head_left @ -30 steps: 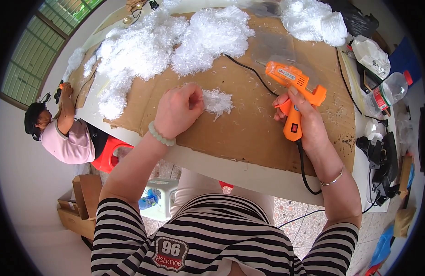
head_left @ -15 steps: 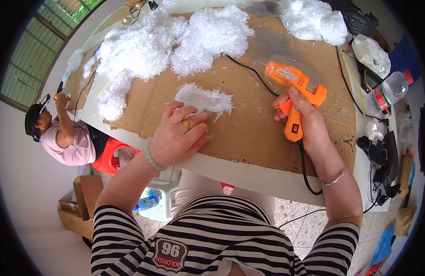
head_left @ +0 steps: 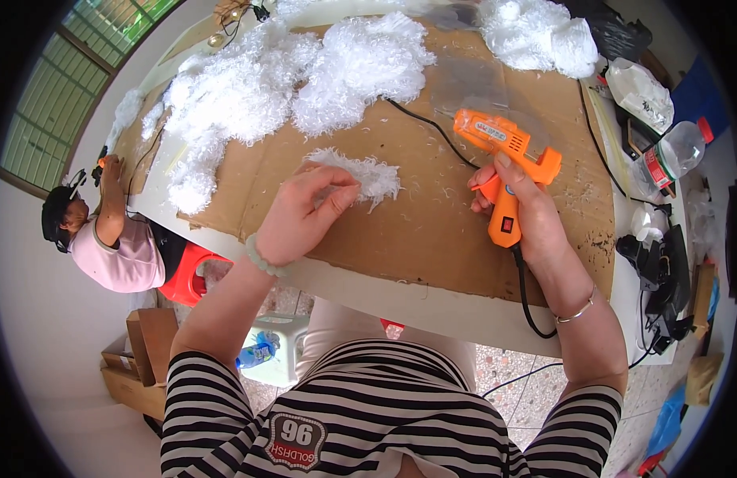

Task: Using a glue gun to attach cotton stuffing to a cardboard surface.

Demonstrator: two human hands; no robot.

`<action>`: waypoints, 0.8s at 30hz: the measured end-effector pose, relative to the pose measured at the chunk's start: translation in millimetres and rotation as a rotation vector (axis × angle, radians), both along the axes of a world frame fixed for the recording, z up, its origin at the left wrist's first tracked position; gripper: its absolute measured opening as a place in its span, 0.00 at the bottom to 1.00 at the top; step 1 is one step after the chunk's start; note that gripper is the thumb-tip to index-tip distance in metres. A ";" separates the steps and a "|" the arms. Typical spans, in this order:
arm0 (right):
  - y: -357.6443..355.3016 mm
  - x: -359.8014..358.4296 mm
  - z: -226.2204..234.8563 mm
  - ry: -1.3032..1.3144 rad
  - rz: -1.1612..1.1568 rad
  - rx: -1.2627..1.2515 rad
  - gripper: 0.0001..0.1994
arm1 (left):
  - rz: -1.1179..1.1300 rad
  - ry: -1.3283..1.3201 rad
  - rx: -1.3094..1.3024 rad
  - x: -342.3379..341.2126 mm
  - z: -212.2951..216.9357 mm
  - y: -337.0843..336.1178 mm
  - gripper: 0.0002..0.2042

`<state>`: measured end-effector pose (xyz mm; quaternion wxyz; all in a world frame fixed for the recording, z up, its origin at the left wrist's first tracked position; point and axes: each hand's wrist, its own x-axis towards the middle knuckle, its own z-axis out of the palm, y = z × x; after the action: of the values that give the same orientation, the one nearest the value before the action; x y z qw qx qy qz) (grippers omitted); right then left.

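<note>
My right hand [head_left: 529,195] is wrapped around the handle of an orange hot glue gun [head_left: 508,139], fingers at its trigger. The nozzle points up and left over the cardboard, and a black cord drops from the handle. A small white shaggy fabric piece [head_left: 376,177] lies flat on the cardboard [head_left: 432,239] in the middle. Over its near left part is my left hand [head_left: 308,203], thumb and forefinger pinched together at the piece's near edge. Whatever is between those fingertips is too small to make out.
Large heaps of white shaggy material [head_left: 241,88] cover the far left, and another heap [head_left: 536,36] lies far right. A plastic bottle [head_left: 678,155] and black devices [head_left: 655,267] line the right edge. At left, a person [head_left: 117,247] sits on a red stool [head_left: 189,275].
My left hand has moved slightly up, over the shaggy piece, and its spread fingers have closed into a pinch. The glue gun has barely shifted left.
</note>
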<state>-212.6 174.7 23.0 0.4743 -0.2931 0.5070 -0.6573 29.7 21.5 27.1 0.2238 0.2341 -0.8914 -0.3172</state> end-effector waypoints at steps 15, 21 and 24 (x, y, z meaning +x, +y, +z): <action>-1.3 0.4 -0.1 0.000 -0.010 -0.007 0.18 | -0.104 -0.018 -0.524 -12.1 3.9 6.9 0.07; -0.9 0.8 1.4 0.006 0.004 0.002 0.18 | -0.148 0.113 -0.538 -19.5 10.0 11.3 0.05; -0.1 0.9 0.9 0.000 -0.006 0.006 0.18 | -0.193 0.018 -0.654 -23.8 6.8 15.9 0.04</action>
<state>-211.7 174.6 23.9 0.4732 -0.2900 0.5098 -0.6574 5.9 37.4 33.9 0.2636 0.0615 -0.9620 -0.0361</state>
